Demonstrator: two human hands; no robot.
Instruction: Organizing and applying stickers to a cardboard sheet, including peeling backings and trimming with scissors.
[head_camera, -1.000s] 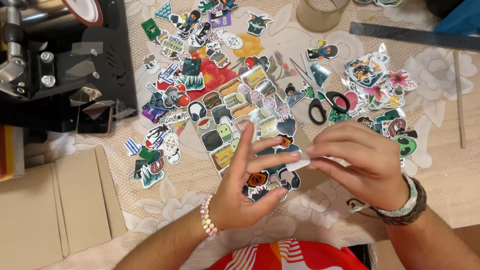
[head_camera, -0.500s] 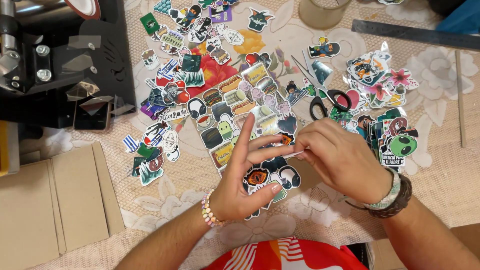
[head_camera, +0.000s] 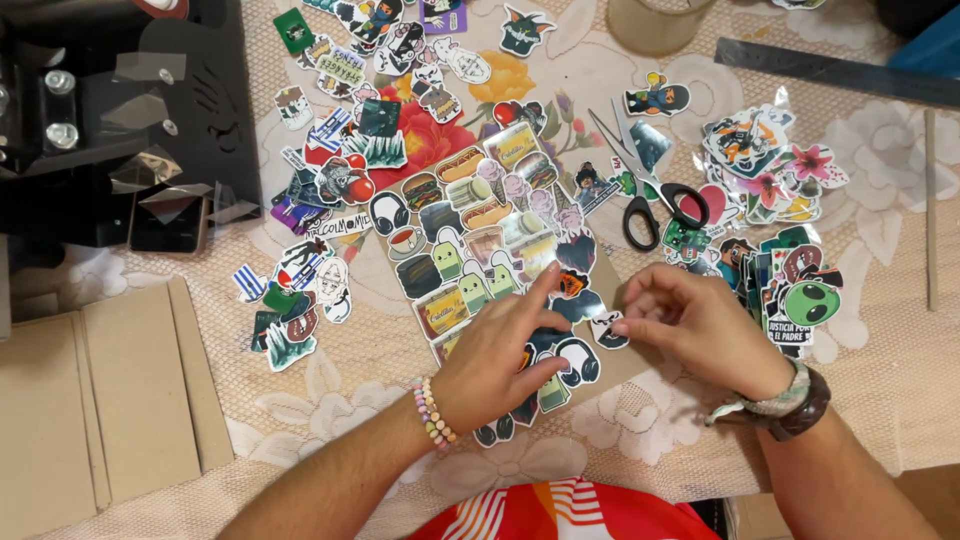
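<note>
Left hand (head_camera: 500, 365) lies flat, fingers spread, pinning the sticker sheet (head_camera: 480, 270). Right hand (head_camera: 695, 325), at its three o'clock, pinches a small sticker (head_camera: 607, 330): best lay it down slowly, edge first.

Left hand (head_camera: 500, 360) flat; right hand (head_camera: 695, 325) pinching

Light: bright, even, warm; looks overhead and diffuse.
Shadows: soft and short, just under the left hand (head_camera: 500, 365) and right hand (head_camera: 700, 330).
Glare: white sheen on clear film scraps over the black machine (head_camera: 120, 120); faint shine on glossy stickers (head_camera: 480, 230) right of it.
Focus: sharp mid-frame, sticker art readable.
Blur: slight on fingertips only.
Edges: mild wide-angle bend; ruler (head_camera: 840, 70), far right of machine, slightly soft.
Dark: machine body crushed to black.
</note>
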